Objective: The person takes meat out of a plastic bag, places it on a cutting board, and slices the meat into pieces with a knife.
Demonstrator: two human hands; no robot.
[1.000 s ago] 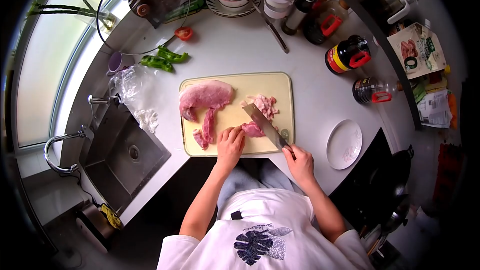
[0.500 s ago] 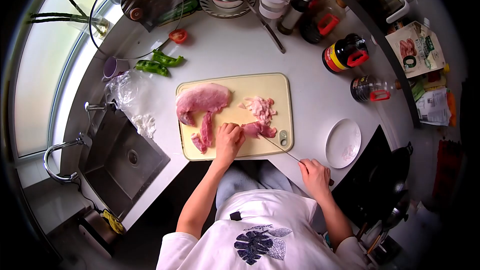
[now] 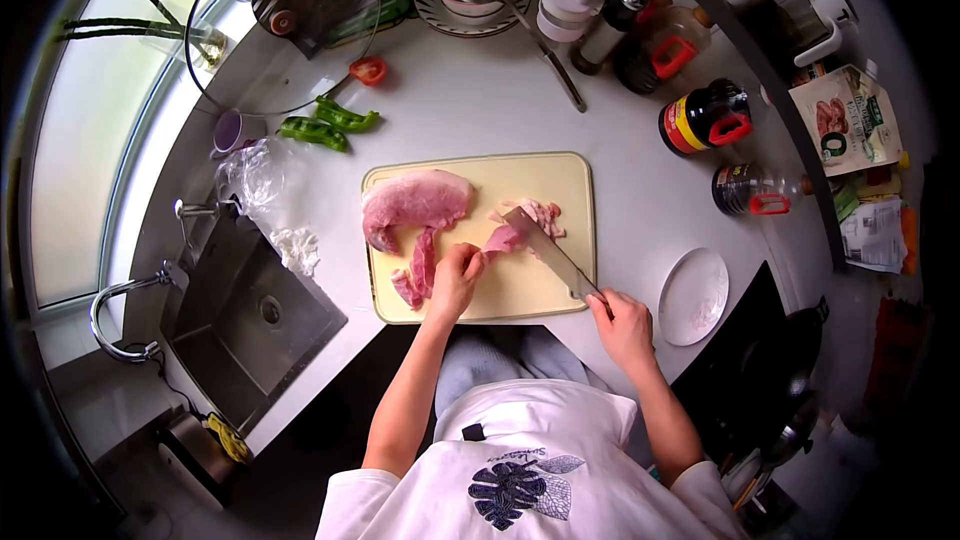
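My right hand (image 3: pixel 624 324) is closed around the handle of a kitchen knife (image 3: pixel 553 258), whose broad blade lies tilted over the cutting board (image 3: pixel 480 300). Its tip end meets a small piece of raw meat (image 3: pixel 503 239), which my left hand (image 3: pixel 458 276) pinches at its near left end. Behind the blade is a pile of cut meat pieces (image 3: pixel 545 215), partly covered by it. On the board's left side rests a large slab of raw meat (image 3: pixel 418 202), with narrower meat strips (image 3: pixel 421 262) below it, close to my left hand.
A white oval plate (image 3: pixel 694 298) stands right of the board, beside the black stove (image 3: pixel 728 340). The sink (image 3: pixel 262 315) is at left, near a plastic bag (image 3: pixel 262 180). Green peppers (image 3: pixel 328 126) and a cut tomato (image 3: pixel 368 70) lie behind; sauce bottles (image 3: pixel 705 118) line the right.
The knife has swung from low and edge-on to broad side showing, its blade now over the cut pieces. My right hand has moved closer to the board. The view has shifted slightly.
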